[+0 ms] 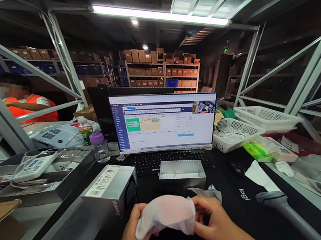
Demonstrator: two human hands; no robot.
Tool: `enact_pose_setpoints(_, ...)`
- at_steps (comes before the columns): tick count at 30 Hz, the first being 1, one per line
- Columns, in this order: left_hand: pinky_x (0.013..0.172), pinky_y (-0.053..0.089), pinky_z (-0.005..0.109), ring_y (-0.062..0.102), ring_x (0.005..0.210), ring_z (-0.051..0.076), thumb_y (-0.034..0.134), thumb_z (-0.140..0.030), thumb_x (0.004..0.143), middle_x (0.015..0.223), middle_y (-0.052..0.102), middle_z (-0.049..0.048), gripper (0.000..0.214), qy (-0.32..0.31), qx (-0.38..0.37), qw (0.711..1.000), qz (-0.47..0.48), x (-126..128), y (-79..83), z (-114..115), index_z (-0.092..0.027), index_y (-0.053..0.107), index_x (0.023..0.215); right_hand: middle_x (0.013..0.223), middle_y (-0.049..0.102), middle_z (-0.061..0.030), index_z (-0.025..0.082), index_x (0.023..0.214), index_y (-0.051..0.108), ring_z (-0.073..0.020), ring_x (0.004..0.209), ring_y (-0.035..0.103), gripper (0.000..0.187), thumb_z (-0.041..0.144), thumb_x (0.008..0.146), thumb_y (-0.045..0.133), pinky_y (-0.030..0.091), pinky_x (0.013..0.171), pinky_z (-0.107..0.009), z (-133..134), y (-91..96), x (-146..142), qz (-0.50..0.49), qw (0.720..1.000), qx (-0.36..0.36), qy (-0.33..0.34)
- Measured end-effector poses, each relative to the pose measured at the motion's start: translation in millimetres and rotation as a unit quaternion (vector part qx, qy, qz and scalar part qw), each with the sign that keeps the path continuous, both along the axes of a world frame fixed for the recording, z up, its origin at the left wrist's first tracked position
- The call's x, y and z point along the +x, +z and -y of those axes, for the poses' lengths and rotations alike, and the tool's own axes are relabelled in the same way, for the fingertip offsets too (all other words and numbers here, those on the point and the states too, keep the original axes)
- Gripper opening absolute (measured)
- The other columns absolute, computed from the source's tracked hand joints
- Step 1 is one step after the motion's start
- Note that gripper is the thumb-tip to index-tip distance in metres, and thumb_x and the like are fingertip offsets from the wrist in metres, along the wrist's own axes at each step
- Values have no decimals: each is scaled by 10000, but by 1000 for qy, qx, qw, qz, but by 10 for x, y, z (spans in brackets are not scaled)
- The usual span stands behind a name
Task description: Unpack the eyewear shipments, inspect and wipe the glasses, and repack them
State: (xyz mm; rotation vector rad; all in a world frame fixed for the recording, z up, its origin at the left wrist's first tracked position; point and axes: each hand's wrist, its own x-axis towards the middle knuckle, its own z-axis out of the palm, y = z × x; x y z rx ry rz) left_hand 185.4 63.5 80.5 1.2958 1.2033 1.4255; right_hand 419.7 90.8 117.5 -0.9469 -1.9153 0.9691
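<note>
Softly does it: the left hand (pixel 133 235) grips the white wrapped bundle (pixel 168 211), the right hand (pixel 214 221) pinches its edge; don't rip it.

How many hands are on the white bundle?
2: the left hand at the white bundle's left end, the right hand at its right end. None seems hidden.

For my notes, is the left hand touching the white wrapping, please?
Touching: the head view shows the left hand gripping the white wrapping at its left end.
</note>
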Motion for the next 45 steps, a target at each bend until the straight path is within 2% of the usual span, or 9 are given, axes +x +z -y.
enact_pose_setpoints(4, 660, 440, 243, 553, 726, 143, 822, -526, 668, 843, 631, 10, 489, -37, 29, 997, -57, -47, 0, -16, -202, 610, 966, 638, 653, -11, 207, 686, 689, -179, 630, 615, 143, 219, 810, 619, 482, 592, -265, -62, -39, 63, 3, 998, 62, -25)
enact_pose_setpoints(7, 713, 500, 287, 628, 911, 233, 899, -619, 468, 1084, 660, 90, 848, -131, -6, 989, 74, -82, 70, -50, -218, 588, 1147, 755, 729, -28, 234, 806, 761, -236, 742, 679, 113, 243, 788, 650, 540, 699, -324, -128, -70, 112, -77, 996, -9, -40)
enact_pose_setpoints(10, 795, 532, 356, 628, 1067, 316, 806, -738, 538, 1182, 658, 163, 879, -179, -26, 967, 179, -63, 186, -62, -181, 625, 1194, 856, 764, -62, 252, 855, 792, -297, 806, 706, 149, 276, 735, 708, 568, 740, -384, -172, -115, 148, -134, 986, -48, -83)
enact_pose_setpoints(16, 858, 539, 387, 687, 930, 262, 722, -549, 801, 959, 738, 150, 467, -106, -89, 974, 177, 103, 385, -70, -112, 755, 963, 656, 706, -29, 251, 819, 809, -277, 701, 683, 164, 285, 677, 735, 566, 636, -364, -238, -240, 176, -122, 987, -46, -92)
enact_pose_setpoints(20, 822, 561, 410, 697, 897, 280, 672, -585, 816, 922, 745, 156, 520, -51, -78, 986, 135, 158, 389, -197, -98, 760, 971, 660, 714, -17, 202, 841, 799, -206, 601, 645, 209, 264, 645, 763, 540, 558, -299, -314, -150, 263, -157, 976, -125, -84)
enact_pose_setpoints(27, 1078, 419, 467, 616, 1143, 303, 639, -512, 822, 1167, 703, 111, 431, 64, 48, 994, -75, -2, 250, -535, -192, 731, 1097, 652, 715, -64, 157, 700, 705, -146, 509, 634, 464, 578, 577, 857, 498, 466, -230, -568, 138, 714, -325, 913, -74, -237)
enact_pose_setpoints(37, 1112, 325, 481, 653, 872, 226, 461, -40, 699, 773, 719, 48, 316, -182, 142, 824, -517, 58, 541, -827, -229, 712, 672, 635, 714, -69, 161, 735, 708, -208, 537, 689, 492, 645, 668, 765, 552, 482, -293, -642, 127, 833, -296, 912, 45, -279)
enact_pose_setpoints(41, 830, 487, 456, 661, 888, 320, 486, -271, 849, 882, 718, 142, 258, -166, 74, 786, -591, 147, 674, -744, -179, 722, 896, 681, 737, -71, 173, 806, 749, -213, 543, 695, 378, 543, 802, 675, 554, 495, -309, -551, 50, 627, -247, 925, 95, -271)
enact_pose_setpoints(45, 706, 511, 431, 696, 762, 360, 521, -564, 839, 800, 735, 166, 442, -197, 15, 752, -629, 243, 667, -656, -181, 723, 753, 765, 766, -73, 198, 829, 779, -220, 653, 716, 202, 364, 827, 665, 559, 592, -314, -443, 18, 524, -192, 925, 167, -280)
